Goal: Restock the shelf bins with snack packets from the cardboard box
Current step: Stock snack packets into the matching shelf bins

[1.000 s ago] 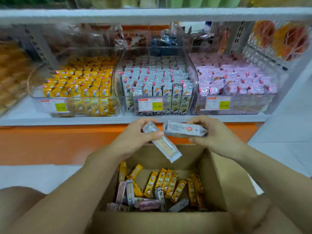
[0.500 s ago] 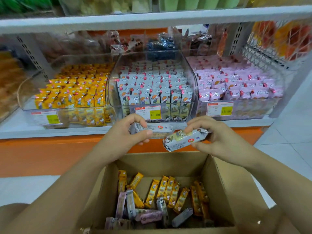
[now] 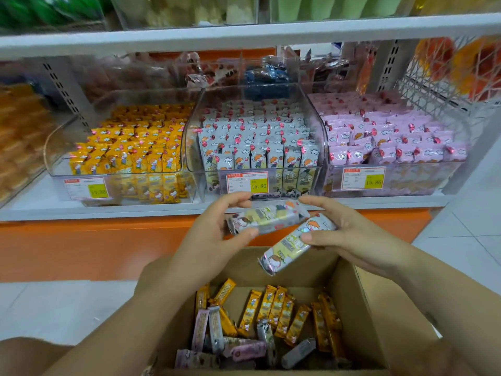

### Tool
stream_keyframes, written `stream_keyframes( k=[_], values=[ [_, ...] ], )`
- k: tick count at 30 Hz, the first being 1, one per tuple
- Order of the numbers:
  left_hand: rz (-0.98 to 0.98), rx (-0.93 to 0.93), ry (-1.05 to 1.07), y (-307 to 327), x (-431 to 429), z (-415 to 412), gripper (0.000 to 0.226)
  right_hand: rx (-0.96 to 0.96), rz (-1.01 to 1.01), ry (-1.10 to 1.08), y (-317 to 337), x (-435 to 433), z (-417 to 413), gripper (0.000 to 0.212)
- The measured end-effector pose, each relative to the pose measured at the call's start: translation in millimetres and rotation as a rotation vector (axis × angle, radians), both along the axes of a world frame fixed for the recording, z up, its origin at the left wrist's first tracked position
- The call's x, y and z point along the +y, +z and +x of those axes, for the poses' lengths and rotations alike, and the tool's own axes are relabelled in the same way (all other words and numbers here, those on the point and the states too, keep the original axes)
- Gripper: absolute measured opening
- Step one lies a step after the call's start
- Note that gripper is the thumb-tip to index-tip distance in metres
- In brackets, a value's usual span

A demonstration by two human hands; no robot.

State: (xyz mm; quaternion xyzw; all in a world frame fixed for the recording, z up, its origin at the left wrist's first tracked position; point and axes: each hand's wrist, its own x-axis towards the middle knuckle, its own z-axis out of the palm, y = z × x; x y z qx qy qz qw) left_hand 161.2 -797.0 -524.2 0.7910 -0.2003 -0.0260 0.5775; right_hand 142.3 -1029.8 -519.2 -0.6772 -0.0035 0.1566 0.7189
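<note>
The left hand [image 3: 214, 234] is clamped on one grey packet [image 3: 267, 217], thumb under it and fingers over the top, holding it roughly level. The right hand [image 3: 349, 234] grips a second grey packet [image 3: 287, 248] by its upper end, so it slopes down toward 7 o'clock with its lower end over the cardboard box [image 3: 360, 308]. Whether the two packets touch where they meet, I cannot tell. Both are in the air between the box and the shelf [image 3: 81, 213], and neither is in a bin yet.

There are three clear bins on the shelf. At 12 o'clock from the hands is the middle bin [image 3: 260, 171], whose grey packets match the two in hand. At 10 o'clock is the yellow bin [image 3: 116, 175] and at 2 o'clock the pink bin [image 3: 393, 165]. Each carries one price tag [image 3: 247, 183]. All three look well filled, with rows reaching the front wall.

At 6 o'clock the box holds loose stock:
- about ten orange packets [image 3: 267, 302]
- three or so pink packets [image 3: 200, 329]
- about three loose grey packets [image 3: 215, 329]

They overlap, so these counts are rough.

I judge the restocking well along but unfinished. The two held packets have to go into the middle bin, and the box is yet to be emptied.
</note>
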Motion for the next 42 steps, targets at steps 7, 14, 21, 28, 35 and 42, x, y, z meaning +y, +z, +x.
stream_keyframes(
  k=[7, 14, 21, 28, 35, 42],
  values=[
    [0.170, -0.124, -0.019, 0.4, -13.4, -3.3, 0.039, 0.044, 0.122, 0.022, -5.2, 7.2, -1.6, 0.057],
    [0.052, 0.064, -0.124, 7.3, -22.4, 0.9, 0.024, -0.124, -0.112, -0.020, 4.9, 6.5, -3.6, 0.040],
    [0.177, 0.114, -0.217, 67.4, 0.5, 31.5, 0.063, -0.415, -0.315, -0.135, 49.7, 28.3, 15.3, 0.046],
    [-0.106, -0.053, 0.250, 89.3, 55.7, 83.1, 0.054, -0.727, -0.450, -0.267, 93.6, 83.8, 77.5, 0.029],
    [-0.072, -0.104, 0.361, 71.6, 72.9, 90.8, 0.059, -0.707, -0.904, -0.074, 68.9, 127.5, 132.6, 0.040],
    [-0.098, -0.113, 0.367, 64.6, 86.3, 92.0, 0.052, -0.595, -1.357, 0.391, 62.7, 134.5, 155.3, 0.035]
  ],
)
